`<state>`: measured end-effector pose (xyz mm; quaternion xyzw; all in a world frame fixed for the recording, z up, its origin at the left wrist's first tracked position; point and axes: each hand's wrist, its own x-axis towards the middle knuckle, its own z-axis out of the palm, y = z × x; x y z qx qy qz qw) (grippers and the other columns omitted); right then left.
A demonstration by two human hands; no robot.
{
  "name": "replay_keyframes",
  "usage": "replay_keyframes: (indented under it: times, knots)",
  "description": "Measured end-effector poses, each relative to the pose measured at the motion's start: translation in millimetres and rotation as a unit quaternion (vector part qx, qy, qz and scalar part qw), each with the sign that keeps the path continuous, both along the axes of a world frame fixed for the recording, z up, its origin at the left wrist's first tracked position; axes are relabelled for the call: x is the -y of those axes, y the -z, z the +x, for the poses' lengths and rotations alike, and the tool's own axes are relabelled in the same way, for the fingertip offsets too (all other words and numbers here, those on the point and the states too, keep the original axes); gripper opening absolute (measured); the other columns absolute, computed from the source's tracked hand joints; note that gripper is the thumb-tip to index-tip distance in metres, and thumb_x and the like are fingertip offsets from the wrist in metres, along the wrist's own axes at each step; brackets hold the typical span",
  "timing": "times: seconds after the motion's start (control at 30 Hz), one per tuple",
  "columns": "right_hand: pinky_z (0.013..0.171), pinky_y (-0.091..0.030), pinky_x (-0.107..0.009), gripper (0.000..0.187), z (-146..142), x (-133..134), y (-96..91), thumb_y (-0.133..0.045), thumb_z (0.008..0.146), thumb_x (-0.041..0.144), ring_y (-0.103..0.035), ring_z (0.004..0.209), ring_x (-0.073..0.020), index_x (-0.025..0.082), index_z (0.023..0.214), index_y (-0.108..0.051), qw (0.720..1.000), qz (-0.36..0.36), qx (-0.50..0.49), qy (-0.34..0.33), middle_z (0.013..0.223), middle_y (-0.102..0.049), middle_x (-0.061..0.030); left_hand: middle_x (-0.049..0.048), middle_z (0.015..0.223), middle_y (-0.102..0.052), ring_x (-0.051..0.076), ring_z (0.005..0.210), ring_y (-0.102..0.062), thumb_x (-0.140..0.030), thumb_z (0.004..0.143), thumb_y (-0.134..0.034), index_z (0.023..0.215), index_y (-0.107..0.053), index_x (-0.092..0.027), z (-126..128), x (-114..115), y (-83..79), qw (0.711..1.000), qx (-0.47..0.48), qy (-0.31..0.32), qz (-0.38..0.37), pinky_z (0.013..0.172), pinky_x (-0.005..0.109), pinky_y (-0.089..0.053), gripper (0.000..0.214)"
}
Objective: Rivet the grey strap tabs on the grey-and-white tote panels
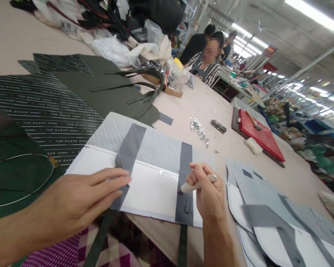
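In front of me lies a bag panel (153, 191), white below and pale grey striped above. Two dark grey strips cross it, a left strip (133, 142) and a right strip (186, 157). My left hand (91, 193) rests flat with fingers stretched out, its fingertips on the left strip. Closed round a white pen-shaped tool (196, 183), my right hand (208, 189) brings the tool's tip to the right strip, near a small slot-like mark. A small metal snap (161, 172) sits mid-panel. Dark green straps (183, 241) hang from the panel's near edge.
Loose metal pieces (199, 130) are scattered beyond the panel, beside a dark studded bar (218, 126). A hammer (253, 120) lies on a red board (261, 135). More panels (281, 218) are stacked at right; dark green bag pieces (100, 85) lie at left. People sit farther back.
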<state>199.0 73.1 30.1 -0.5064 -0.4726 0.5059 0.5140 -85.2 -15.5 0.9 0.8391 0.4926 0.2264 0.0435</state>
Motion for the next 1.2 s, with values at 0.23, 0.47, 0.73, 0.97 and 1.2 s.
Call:
replay_keyframes:
  times: [0.23,0.47,0.73,0.97,1.2]
  knots:
    - [0.04,-0.029,-0.019,0.021,-8.4,-2.5,-3.5,-0.073,0.081,0.037,-0.021,0.037,-0.0044,0.018,0.078,-0.065,0.984,0.023,-0.145,0.105,0.045,-0.024,0.0144,0.0053,0.141,-0.058,0.018,0.084,-0.073,-0.019,0.098,-0.045,0.129,-0.057,-0.021,61.0,-72.4,2.2,0.983,-0.113,0.141,-0.015,0.059,0.03,-0.057,0.033]
    - [0.039,-0.028,-0.018,0.017,-11.1,-29.2,11.3,-0.068,0.084,0.033,-0.016,0.036,-0.0052,0.02,0.076,-0.061,0.944,-0.013,-0.303,0.127,0.043,-0.024,0.0152,0.0042,0.145,-0.054,0.018,0.084,-0.071,-0.008,0.091,-0.044,0.138,-0.051,-0.017,57.6,-72.7,18.2,0.977,-0.137,0.163,-0.017,0.063,0.034,-0.059,0.048]
    - [0.039,-0.03,-0.016,0.021,-11.6,-43.1,43.3,-0.057,0.092,0.027,-0.022,0.032,-0.0051,0.019,0.074,-0.057,0.891,-0.085,-0.414,0.165,0.04,-0.029,0.0148,-0.0015,0.144,-0.056,0.017,0.078,-0.067,-0.015,0.096,-0.04,0.135,-0.054,-0.02,58.3,-73.4,24.9,0.983,-0.1,0.153,-0.025,0.061,0.036,-0.055,0.041]
    - [0.038,-0.03,-0.016,0.022,-13.6,-43.5,45.9,-0.054,0.093,0.025,-0.023,0.033,-0.0052,0.017,0.073,-0.058,0.898,-0.076,-0.401,0.166,0.041,-0.03,0.014,-0.0021,0.141,-0.058,0.017,0.075,-0.066,-0.018,0.095,-0.045,0.13,-0.056,-0.02,58.3,-73.2,26.8,0.986,-0.067,0.15,-0.034,0.06,0.037,-0.052,0.037]
    - [0.036,-0.031,-0.016,0.029,-32.1,-35.4,33.7,-0.05,0.097,0.029,-0.012,0.036,-0.0067,0.019,0.073,-0.062,0.942,0.016,-0.31,0.126,0.046,-0.021,0.0131,-0.0026,0.137,-0.06,0.016,0.069,-0.067,-0.019,0.094,-0.048,0.121,-0.06,-0.022,58.6,-74.4,25.4,0.989,-0.049,0.138,-0.032,0.052,0.037,-0.049,0.031]
